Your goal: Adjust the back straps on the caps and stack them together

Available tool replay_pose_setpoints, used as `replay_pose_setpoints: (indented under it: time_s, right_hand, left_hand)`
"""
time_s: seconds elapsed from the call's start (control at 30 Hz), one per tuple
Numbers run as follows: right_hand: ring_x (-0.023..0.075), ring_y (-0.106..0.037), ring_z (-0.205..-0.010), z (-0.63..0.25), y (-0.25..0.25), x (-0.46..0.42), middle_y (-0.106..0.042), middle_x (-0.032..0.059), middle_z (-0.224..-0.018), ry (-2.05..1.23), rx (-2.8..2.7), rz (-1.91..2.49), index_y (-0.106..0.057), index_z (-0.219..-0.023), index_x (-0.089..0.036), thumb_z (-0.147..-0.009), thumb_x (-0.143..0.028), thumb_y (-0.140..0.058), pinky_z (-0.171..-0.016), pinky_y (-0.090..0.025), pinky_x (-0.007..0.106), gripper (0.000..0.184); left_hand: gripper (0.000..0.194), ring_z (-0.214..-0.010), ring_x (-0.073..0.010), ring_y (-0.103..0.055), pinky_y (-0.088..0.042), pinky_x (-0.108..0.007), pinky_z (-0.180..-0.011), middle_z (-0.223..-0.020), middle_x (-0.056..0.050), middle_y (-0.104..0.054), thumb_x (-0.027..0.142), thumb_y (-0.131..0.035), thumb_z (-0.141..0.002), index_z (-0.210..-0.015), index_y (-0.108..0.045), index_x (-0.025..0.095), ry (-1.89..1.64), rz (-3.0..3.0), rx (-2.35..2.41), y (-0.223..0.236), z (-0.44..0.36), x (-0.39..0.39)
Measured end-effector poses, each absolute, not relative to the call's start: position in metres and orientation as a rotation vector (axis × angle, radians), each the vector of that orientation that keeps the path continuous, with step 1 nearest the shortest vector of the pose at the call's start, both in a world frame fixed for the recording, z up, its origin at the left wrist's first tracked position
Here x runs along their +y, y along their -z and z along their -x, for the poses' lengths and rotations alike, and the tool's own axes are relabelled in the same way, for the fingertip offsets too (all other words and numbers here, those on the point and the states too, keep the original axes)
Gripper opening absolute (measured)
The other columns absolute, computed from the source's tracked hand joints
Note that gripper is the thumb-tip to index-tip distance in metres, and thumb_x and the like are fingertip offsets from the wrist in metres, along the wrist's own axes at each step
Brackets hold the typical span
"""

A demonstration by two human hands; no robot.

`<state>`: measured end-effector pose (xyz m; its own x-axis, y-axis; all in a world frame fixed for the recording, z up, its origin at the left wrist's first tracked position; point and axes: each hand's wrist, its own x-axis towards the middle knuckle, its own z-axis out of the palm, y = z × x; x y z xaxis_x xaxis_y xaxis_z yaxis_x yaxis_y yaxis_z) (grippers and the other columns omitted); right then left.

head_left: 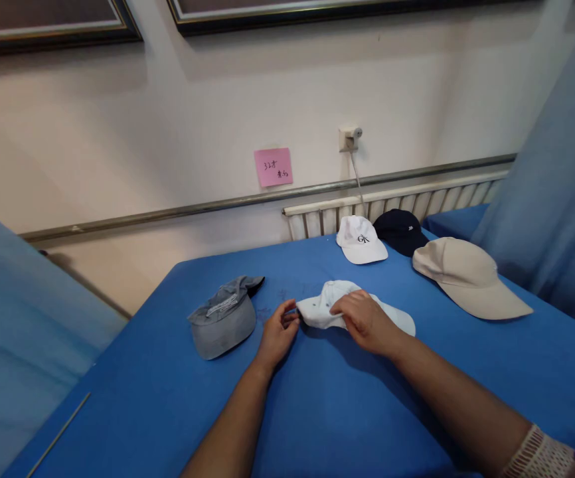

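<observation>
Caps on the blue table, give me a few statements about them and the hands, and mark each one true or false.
1. Both hands touch the pale cap in the middle of the table. True: the left hand pinches its edge, the right hand rests on top.
2. The grey cap lies to the right of the hands. False: it lies to their left.
3. The dark cap sits between the white logo cap and the beige cap, near the wall. True.
4. The sticky note on the wall is yellow. False: it is pink.
5. The beige cap is stacked on the grey cap. False: they lie far apart.
</observation>
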<state>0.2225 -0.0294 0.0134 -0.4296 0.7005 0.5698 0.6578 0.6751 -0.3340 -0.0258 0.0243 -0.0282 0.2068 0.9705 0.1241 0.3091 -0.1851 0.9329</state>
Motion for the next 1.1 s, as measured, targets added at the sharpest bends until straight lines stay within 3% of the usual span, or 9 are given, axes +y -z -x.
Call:
replay_pose_setpoints:
  time_s: [0.17,0.33,0.5,0.63,0.73,0.83,0.97,1.1]
  right_hand:
    - [0.0227,-0.056,-0.084,-0.23,0.003,-0.007,-0.064,0.006,-0.085,0.01,-1.943,1.277,-0.057,-0.092,-0.018,-0.069,0.002,-0.045,-0.08,-0.035,0.036,0.033]
    - [0.0192,-0.052,-0.073,-0.223,-0.001,-0.009,-0.058,0.0015,-0.073,-0.051,-1.925,1.097,-0.051,-0.078,-0.02,-0.064,0.001,-0.044,-0.072,-0.034,0.032,0.027]
    - [0.0171,-0.053,-0.071,-0.217,-0.005,-0.006,-0.056,0.0,-0.072,-0.114,-1.832,0.893,-0.049,-0.078,-0.021,-0.067,0.001,-0.041,-0.073,-0.038,0.031,0.026]
    - [0.0198,-0.053,-0.076,-0.222,0.01,0.008,-0.058,0.0027,-0.074,-0.007,-1.804,1.126,-0.053,-0.081,-0.02,-0.07,0.001,-0.041,-0.077,-0.038,0.034,0.026]
    - [0.0255,-0.053,-0.096,-0.221,0.021,0.006,-0.062,0.0104,-0.097,0.108,-1.8,1.354,-0.057,-0.096,-0.017,-0.069,0.0,-0.044,-0.087,-0.037,0.04,0.035]
    - [0.0289,-0.048,-0.111,-0.213,0.021,-0.01,-0.055,0.0154,-0.121,0.142,-1.828,1.257,-0.053,-0.114,-0.015,-0.074,-0.004,-0.048,-0.095,-0.036,0.045,0.042]
    - [0.0252,-0.053,-0.099,-0.194,0.013,-0.031,-0.059,0.011,-0.108,-0.093,-2.107,1.013,-0.054,-0.111,-0.019,-0.081,-0.009,-0.049,-0.088,-0.043,0.041,0.032]
    - [0.026,-0.05,-0.1,-0.18,0.012,-0.033,-0.058,0.0099,-0.106,-0.147,-2.25,1.079,-0.054,-0.106,-0.018,-0.081,-0.01,-0.054,-0.088,-0.042,0.041,0.026]
  left_hand:
    - [0.031,-0.095,-0.0206,-0.065,-0.05,-0.039,-0.089,-0.105,-0.009,-0.069,0.022,-0.056,-0.081,-0.111,-0.063,0.017,-0.873,-1.856,1.323,0.028,0.029,0.023]
    - [0.042,-0.119,-0.0229,-0.053,-0.038,-0.042,-0.105,-0.128,-0.008,-0.06,0.014,-0.059,-0.076,-0.118,-0.061,0.02,-0.888,-2.142,1.287,0.028,0.028,0.027]
    - [0.025,-0.1,-0.0204,-0.058,-0.04,-0.036,-0.096,-0.102,-0.003,-0.069,0.012,-0.059,-0.075,-0.098,-0.066,0.022,-0.648,-2.346,1.093,0.019,0.026,0.021]
    - [0.01,-0.093,-0.0193,-0.057,-0.04,-0.034,-0.09,-0.092,-0.001,-0.067,0.014,-0.058,-0.077,-0.083,-0.063,0.02,-0.539,-2.387,1.026,0.013,0.024,0.015]
    - [0.003,-0.092,-0.019,-0.056,-0.04,-0.033,-0.088,-0.092,-0.002,-0.066,0.019,-0.057,-0.08,-0.08,-0.06,0.019,-0.584,-2.308,1.031,0.013,0.023,0.016]
    - [0.013,-0.088,-0.0184,-0.056,-0.042,-0.031,-0.085,-0.09,-0.003,-0.065,0.03,-0.054,-0.084,-0.079,-0.059,0.018,-0.649,-2.149,1.038,0.015,0.023,0.019]
    - [0.027,-0.078,-0.0163,-0.055,-0.045,-0.027,-0.076,-0.081,-0.002,-0.062,0.041,-0.05,-0.086,-0.077,-0.057,0.017,-0.702,-1.924,1.069,0.018,0.023,0.02]
    - [0.031,-0.073,-0.0151,-0.052,-0.044,-0.025,-0.07,-0.075,0.0,-0.059,0.044,-0.05,-0.086,-0.076,-0.059,0.016,-0.71,-1.849,1.112,0.02,0.024,0.021]
